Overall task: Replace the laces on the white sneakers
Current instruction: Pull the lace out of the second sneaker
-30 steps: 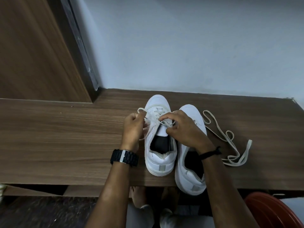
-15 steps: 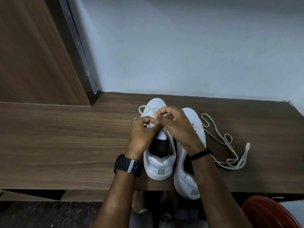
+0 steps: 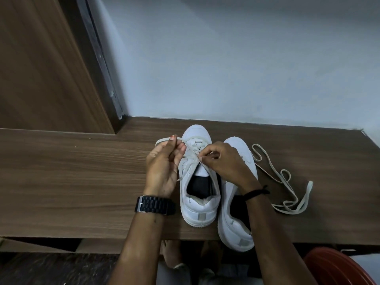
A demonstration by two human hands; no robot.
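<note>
Two white sneakers (image 3: 198, 182) stand side by side on a wooden tabletop (image 3: 72, 182), toes to the wall. The left hand (image 3: 164, 167) pinches a lace end beside the left shoe; the right hand (image 3: 224, 161) pinches lace at its eyelets. A loose lace (image 3: 287, 188) lies just right of the pair.

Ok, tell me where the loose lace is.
The loose lace lies tangled on the wooden table, just right of the right sneaker, untouched by either hand.
</note>
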